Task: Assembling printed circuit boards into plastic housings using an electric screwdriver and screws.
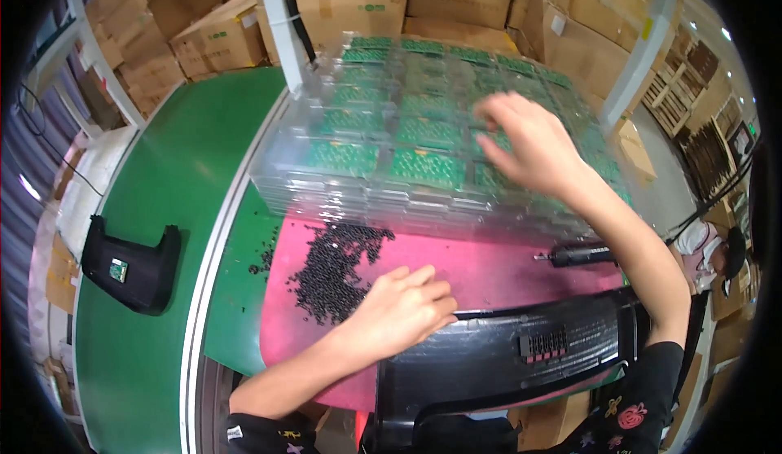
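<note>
My left hand [399,311] has its fingers curled together beside the upper left corner of a black plastic housing [481,352]. What those fingers hold, if anything, is hidden. A loose pile of small black screws [326,271] lies on the pink mat [489,267], just beyond that hand. Above a stack of clear plastic trays [375,197] hovers my right hand [529,140], thumb and bent fingers apart, with nothing visible in them. Green circuit boards [428,166] fill the tray pockets in rows. Near my right forearm lies a black electric screwdriver [578,255] on the mat.
On the green conveyor belt [183,177] at left lies another black plastic part [134,267] with a small circuit board [118,270] on it. A metal rail [216,250] edges the belt. Cardboard boxes [342,26] are stacked behind. Another person [713,254] is at far right.
</note>
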`<state>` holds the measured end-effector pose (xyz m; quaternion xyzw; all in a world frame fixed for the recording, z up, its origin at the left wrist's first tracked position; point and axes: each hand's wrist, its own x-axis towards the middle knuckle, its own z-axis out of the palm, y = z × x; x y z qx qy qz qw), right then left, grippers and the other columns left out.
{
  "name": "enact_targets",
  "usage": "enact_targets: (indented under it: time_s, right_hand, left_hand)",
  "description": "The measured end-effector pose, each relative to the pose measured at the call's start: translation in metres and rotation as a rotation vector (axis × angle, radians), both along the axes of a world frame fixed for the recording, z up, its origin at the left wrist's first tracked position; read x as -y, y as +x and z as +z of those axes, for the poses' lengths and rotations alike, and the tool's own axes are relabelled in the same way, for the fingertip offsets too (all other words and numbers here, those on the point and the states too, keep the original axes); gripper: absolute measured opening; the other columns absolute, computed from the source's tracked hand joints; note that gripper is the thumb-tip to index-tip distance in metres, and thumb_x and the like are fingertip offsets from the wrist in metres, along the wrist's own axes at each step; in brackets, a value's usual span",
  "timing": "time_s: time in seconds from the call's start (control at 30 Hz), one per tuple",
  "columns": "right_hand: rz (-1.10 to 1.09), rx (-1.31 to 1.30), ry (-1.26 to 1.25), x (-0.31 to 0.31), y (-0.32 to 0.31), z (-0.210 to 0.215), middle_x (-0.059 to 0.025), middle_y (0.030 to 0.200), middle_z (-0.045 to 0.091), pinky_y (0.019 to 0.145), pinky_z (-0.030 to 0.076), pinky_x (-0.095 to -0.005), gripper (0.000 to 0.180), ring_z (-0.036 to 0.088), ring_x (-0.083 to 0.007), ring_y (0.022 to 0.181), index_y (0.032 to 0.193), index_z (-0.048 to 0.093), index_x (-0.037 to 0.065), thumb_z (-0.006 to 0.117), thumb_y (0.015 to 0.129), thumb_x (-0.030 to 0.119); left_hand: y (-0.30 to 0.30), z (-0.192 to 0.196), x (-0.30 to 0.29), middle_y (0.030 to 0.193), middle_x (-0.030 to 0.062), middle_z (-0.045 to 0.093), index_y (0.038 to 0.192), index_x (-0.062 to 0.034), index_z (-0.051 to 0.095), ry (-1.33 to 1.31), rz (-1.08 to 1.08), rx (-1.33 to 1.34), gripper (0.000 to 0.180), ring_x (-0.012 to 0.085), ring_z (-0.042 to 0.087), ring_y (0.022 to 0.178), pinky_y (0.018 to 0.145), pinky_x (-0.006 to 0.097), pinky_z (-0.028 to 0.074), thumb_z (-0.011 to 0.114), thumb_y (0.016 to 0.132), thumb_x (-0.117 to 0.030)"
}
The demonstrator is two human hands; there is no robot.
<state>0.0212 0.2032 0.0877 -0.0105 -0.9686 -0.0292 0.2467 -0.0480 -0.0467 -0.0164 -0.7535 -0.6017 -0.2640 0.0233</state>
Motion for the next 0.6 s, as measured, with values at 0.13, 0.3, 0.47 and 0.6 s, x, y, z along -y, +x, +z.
enact_targets:
  time_s: [0.13,0.3,0.47,0.6]
  right_hand:
    - [-0.326,0.041,-0.1,-0.044,-0.117,-0.015,-0.0141,0.122,0.055,0.097,0.044,-0.047,0.044,0.053,-0.0331,0.118,0.123,0.05,0.008,0.066,0.086,0.026]
    - [-0.305,0.088,-0.164,-0.043,-0.225,-0.028,-0.0136,0.136,0.049,0.106,0.038,-0.0482,0.056,0.043,-0.0324,0.131,0.136,0.045,0.012,0.066,0.087,0.031]
    - [-0.263,0.097,-0.179,-0.059,-0.294,-0.054,-0.0156,0.133,0.051,0.107,0.037,-0.0492,0.061,0.042,-0.0336,0.131,0.139,0.042,0.013,0.067,0.086,0.031]
    - [-0.284,0.087,-0.143,-0.062,-0.301,-0.05,-0.0215,0.129,0.053,0.104,0.039,-0.0469,0.066,0.045,-0.0368,0.127,0.142,0.037,0.011,0.066,0.086,0.031]
  left_hand:
    - [-0.006,-0.004,0.002,0.074,-0.0029,0.054,0.076,-0.0138,0.064,0.045,0.081,-0.072,0.016,0.0163,0.053,0.078,0.061,0.032,0.041,0.072,0.076,-0.028]
    - [-0.003,-0.002,0.013,0.082,-0.0028,0.055,0.083,-0.0151,0.063,0.022,0.113,-0.128,0.011,0.0158,0.055,0.086,0.062,0.03,0.041,0.062,0.075,-0.023]
    - [0.002,-0.002,0.01,0.081,-0.0005,0.054,0.08,-0.0112,0.062,0.065,0.117,-0.106,0.011,0.0172,0.054,0.091,0.066,0.028,0.042,0.06,0.072,-0.019]
    - [0.0,-0.005,0.008,0.08,0.001,0.054,0.074,-0.0099,0.061,0.078,0.104,-0.082,0.008,0.0189,0.054,0.093,0.066,0.029,0.043,0.06,0.071,-0.017]
